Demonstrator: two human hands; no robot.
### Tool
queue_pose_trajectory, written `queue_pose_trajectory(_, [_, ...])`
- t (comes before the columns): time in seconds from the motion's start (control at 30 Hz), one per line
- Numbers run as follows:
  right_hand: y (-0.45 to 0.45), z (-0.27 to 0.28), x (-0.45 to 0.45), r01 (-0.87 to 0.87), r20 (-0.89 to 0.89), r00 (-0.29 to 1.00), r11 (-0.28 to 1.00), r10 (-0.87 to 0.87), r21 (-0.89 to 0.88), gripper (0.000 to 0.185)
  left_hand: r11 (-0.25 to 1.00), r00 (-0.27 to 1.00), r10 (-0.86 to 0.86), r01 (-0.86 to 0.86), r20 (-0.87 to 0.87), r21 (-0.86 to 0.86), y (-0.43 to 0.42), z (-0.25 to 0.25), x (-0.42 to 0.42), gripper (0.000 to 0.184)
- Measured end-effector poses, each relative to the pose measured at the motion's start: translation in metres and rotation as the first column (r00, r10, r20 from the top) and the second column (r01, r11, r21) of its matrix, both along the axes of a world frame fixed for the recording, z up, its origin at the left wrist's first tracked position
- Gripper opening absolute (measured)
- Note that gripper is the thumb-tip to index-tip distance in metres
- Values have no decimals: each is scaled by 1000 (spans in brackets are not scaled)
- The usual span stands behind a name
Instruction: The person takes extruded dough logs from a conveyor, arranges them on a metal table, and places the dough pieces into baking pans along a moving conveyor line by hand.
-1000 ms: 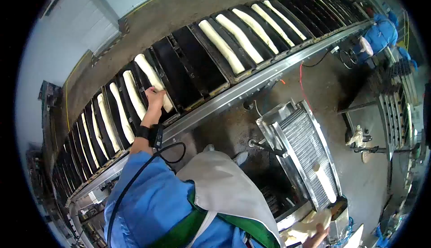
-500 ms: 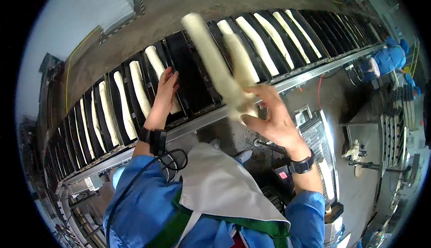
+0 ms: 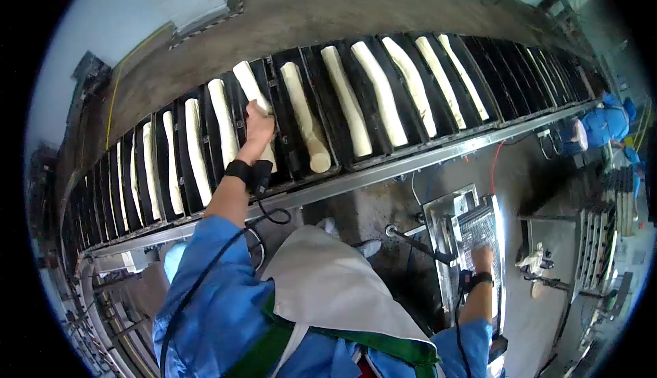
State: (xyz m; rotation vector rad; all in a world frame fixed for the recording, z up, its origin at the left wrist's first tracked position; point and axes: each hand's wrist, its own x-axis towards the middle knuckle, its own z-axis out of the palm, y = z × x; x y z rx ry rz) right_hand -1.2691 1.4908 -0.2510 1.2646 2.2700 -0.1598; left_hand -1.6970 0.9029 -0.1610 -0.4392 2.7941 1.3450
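Observation:
Pale rolls that look like dough lie lengthwise in black trays [image 3: 493,70]. My left hand [image 3: 259,130] is closed around the middle of one pale roll [image 3: 247,78], whose upper and lower ends show. Just right of it, another roll [image 3: 298,104] lies in its tray with its thick round end toward me. My right hand [image 3: 482,260] is low on the right over a ribbed metal chute [image 3: 487,226]. Its fingers look curled together, and anything inside them is hidden.
A metal rail [image 3: 369,171] runs along the near side of the trays. A metal bar and stand adjoin the chute. At the far right are a person in blue [image 3: 607,122] and a slatted rack [image 3: 594,251]. A black cable hangs from my left wrist.
My right hand has moved from above the trays down to the chute. The roll it carried now lies in the tray right of my left hand. My left hand has closed on its roll.

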Motion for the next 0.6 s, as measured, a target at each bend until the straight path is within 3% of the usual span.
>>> queue_pose_trajectory(0.03, [14, -14, 16, 74, -205, 976, 997, -71, 8, 60, 1000, 1000, 14, -14, -2, -8, 5, 7, 7, 67])
queue_pose_trajectory(0.1, [0, 23, 6, 120, -242, 963, 993, -115, 4, 47, 967, 1000, 0, -1, 5, 256, 12, 12, 20, 67])
queue_pose_trajectory(0.13, [0, 27, -2, 116, -248, 962, 993, -113, -4, 47, 990, 1000, -10, 8, 9, 143, 14, 10, 21, 69])
queue_pose_trajectory(0.17, [4, 30, -9, 98, -209, 975, 993, -81, 72, 45, 993, 999, -6, 11, 47, -121, 25, 19, 25, 66])
queue_pose_trajectory(0.2, [15, 31, -13, 76, -164, 985, 986, -51, 149, 43, 906, 994, -62, 18, -92, -423, 42, 24, 32, 66])
queue_pose_trajectory(0.23, [28, 30, -17, 75, -162, 986, 986, -51, 148, 43, 732, 966, -161, -21, -202, -681, 65, 34, 39, 65])
queue_pose_trajectory(0.27, [34, 30, -23, 10, -152, 988, 987, 14, 157, 51, 805, 919, -231, -5, -320, -593, 83, 48, 38, 64])
queue_pose_trajectory(0.3, [41, 29, -27, -52, -143, 987, 985, 77, 167, 61, 946, 903, -243, 140, -355, -291, 90, 40, 18, 63])
queue_pose_trajectory(0.37, [61, 9, -25, -108, -143, 979, 968, 143, 228, 66, 967, 959, -239, 250, -155, 52, 104, 36, -10, 62])
queue_pose_trajectory(0.4, [66, 6, -27, -137, -125, 977, 955, 174, 264, 65, 956, 924, -288, 262, -250, -133, 93, -15, -46, 62])
queue_pose_trajectory(0.43, [68, 5, -27, -162, -105, 974, 941, 201, 299, 64, 984, 983, -181, 180, 42, 15, 110, 11, -45, 65])
queue_pose_trajectory(0.47, [41, 48, -48, -115, -103, 984, 958, 147, 262, 63, 977, 990, -143, 141, 3, 162, 113, 5, -52, 66])
queue_pose_trajectory(0.5, [41, 55, -51, -102, -102, 986, 959, 133, 266, 63, 946, 995, -97, 102, -29, 307, 110, 0, -59, 68])
queue_pose_trajectory(0.53, [42, 58, -52, -48, -162, 983, 972, 87, 228, 62, 970, 990, -119, 134, -80, 204, 110, 3, -67, 68])
queue_pose_trajectory(0.57, [43, 60, -50, -1, -218, 975, 983, 43, 186, 62, 991, 966, -79, 104, -245, 90, 105, -3, -73, 62])
queue_pose_trajectory(0.6, [72, 26, -38, -35, -298, 947, 961, 120, 274, 55, 981, 938, -23, 88, -347, 174, 110, 0, -72, 59])
